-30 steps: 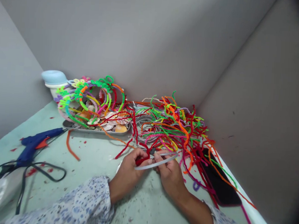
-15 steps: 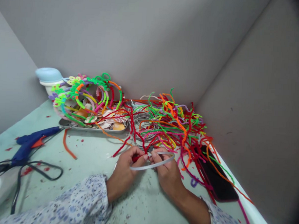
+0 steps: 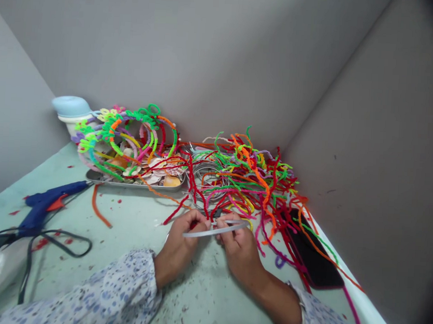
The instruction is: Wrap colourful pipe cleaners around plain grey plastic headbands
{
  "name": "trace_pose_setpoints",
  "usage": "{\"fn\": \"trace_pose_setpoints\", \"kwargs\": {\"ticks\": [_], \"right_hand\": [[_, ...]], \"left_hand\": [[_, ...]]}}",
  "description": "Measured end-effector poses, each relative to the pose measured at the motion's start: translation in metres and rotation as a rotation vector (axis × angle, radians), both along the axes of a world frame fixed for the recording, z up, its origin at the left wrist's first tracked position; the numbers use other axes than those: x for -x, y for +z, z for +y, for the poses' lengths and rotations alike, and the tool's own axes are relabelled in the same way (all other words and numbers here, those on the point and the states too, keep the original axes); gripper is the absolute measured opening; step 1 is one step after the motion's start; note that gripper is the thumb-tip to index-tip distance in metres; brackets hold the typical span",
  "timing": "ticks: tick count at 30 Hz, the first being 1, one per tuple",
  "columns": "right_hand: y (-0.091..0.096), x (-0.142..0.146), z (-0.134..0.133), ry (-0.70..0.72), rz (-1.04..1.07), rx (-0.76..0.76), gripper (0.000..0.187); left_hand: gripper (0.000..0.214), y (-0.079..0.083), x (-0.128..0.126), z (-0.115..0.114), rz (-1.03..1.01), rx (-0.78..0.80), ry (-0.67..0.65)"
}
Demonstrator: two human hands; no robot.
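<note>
Thin, pale-grey curved band, apparently plastic (image 3: 213, 232): located between the fingers of the left hand (image 3: 183, 242) and right hand (image 3: 239, 245). Both sets pinched on it; left contact partly hidden. Fuzzy red strand (image 3: 204, 203) runs just beyond the fingertips. Band judged light, springy, possibly slippery; strand soft. Advisable hold: narrow stretch between opposing fingertips, arc unforced.

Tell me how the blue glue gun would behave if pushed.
The glue gun looks like hard plastic, so should slide as one piece. Lying flat on its side, it probably won't roll. Its loosely looped cord may drag.
</note>
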State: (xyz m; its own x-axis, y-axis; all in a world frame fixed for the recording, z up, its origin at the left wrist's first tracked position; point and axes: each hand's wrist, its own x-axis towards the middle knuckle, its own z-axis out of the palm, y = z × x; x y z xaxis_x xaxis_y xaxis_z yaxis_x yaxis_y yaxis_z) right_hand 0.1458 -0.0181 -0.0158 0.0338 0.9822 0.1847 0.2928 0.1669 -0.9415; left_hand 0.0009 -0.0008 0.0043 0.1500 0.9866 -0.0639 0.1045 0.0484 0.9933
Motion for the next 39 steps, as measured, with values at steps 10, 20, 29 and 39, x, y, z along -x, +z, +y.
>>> {"fn": "trace_pose_setpoints", "kwargs": {"ticks": [10, 20, 29, 39], "right_hand": [[-0.0008, 0.0012, -0.0039, 0.017, 0.010, -0.021, 0.018], [-0.0024, 0.0000, 0.0006, -0.011, 0.054, 0.010, 0.021], [0.0010, -0.0001, -0.0039, 0.035, 0.006, -0.035, 0.014], [0.0017, -0.0011, -0.0074, 0.045, -0.049, -0.065, 0.013]], "left_hand": [[0.017, 0.0006, 0.0007, 0.0018, -0.057, 0.037, -0.022], [0.025, 0.0019, -0.0011, -0.0001, 0.016, -0.025, -0.037], [0.026, 0.0005, 0.0007, -0.0004, -0.035, -0.012, -0.067], [0.023, -0.0025, 0.0009, 0.0010, -0.059, -0.003, -0.076]]}}
